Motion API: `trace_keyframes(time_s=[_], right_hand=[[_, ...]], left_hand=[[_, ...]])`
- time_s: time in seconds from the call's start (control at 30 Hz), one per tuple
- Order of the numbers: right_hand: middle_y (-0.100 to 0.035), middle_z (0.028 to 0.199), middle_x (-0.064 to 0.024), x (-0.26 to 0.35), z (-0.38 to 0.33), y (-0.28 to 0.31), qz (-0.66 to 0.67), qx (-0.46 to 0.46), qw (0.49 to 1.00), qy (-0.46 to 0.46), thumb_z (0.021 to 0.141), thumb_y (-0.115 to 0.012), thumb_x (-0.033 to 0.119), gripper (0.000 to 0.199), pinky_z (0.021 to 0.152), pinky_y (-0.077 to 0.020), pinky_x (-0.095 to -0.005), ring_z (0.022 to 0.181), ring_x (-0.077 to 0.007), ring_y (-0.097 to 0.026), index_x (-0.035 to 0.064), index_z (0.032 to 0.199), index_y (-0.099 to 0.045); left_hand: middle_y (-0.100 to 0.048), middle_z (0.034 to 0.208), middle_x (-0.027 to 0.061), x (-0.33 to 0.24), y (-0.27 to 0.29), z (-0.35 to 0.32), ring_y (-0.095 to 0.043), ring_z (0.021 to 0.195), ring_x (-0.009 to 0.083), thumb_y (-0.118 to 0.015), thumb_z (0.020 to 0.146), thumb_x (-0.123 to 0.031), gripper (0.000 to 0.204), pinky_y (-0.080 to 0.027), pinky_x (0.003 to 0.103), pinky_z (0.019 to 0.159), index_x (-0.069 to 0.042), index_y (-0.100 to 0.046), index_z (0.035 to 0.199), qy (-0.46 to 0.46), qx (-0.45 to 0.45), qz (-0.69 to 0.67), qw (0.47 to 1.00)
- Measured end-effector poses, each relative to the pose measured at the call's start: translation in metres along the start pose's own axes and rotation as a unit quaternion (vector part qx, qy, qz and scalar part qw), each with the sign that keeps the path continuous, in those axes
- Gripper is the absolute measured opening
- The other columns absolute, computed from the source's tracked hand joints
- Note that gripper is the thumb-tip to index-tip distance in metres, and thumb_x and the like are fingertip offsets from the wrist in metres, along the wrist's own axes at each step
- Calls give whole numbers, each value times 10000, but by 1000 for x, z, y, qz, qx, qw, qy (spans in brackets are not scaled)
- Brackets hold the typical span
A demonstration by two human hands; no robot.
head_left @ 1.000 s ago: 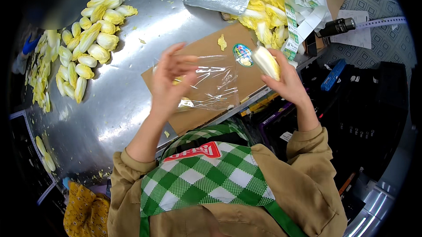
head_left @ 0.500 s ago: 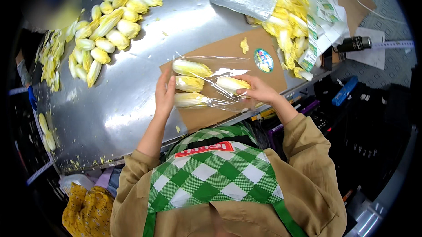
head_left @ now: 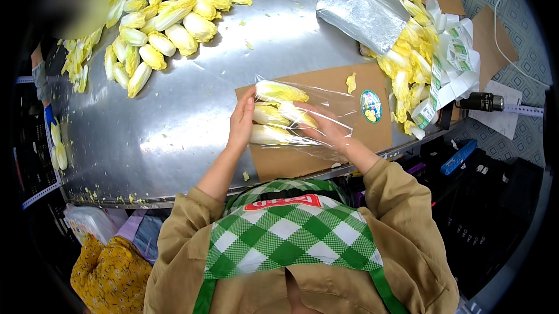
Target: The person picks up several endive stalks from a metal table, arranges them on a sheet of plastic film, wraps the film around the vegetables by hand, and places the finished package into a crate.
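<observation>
The left hand (head_left: 241, 120) holds the clear bag (head_left: 303, 119) of small cabbages (head_left: 278, 91) on the worktop (head_left: 174, 133). The right hand (head_left: 329, 130) is inside, gripping one. The thin bag might rip.

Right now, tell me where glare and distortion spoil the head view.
Head view: overhead light glares white off the steel table and the clear bag under the right hand; the fisheye bends the table edge; a blurred patch hides the upper left corner.
</observation>
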State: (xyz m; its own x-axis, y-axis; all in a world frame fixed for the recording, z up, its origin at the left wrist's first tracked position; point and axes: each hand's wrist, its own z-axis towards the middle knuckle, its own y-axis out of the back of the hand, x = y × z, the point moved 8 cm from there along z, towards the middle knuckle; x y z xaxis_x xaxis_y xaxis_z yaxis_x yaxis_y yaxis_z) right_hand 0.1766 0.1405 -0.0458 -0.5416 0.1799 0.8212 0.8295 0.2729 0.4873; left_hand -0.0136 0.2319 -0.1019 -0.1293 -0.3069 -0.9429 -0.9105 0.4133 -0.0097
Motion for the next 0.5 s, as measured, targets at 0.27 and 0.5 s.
trace_keyframes(time_s=[0.27, 0.5], right_hand=[[-587, 1297, -187, 2, -4, 4, 32, -51, 998, -1, 884, -711, 250, 616, 943, -493, -394, 1134, -340, -604, 155, 1445, -476], [-591, 1141, -173, 18, 2, -7, -213, -107, 964, 122, 901, -679, 217, 575, 822, -520, -430, 935, -357, -610, 193, 1441, -486]], left_hand=[[-505, 1412, 125, 2, 9, 0, -484, 1301, 228, -431, 1058, -264, 431, -361, 339, 1100, -25, -454, 1416, 16, 10, 15, 1000], [-565, 1257, 95, -2, 7, 9, -580, 1133, 169, -521, 991, -77, 381, -455, 304, 991, -24, -513, 1369, -23, 2, 2, 1000]])
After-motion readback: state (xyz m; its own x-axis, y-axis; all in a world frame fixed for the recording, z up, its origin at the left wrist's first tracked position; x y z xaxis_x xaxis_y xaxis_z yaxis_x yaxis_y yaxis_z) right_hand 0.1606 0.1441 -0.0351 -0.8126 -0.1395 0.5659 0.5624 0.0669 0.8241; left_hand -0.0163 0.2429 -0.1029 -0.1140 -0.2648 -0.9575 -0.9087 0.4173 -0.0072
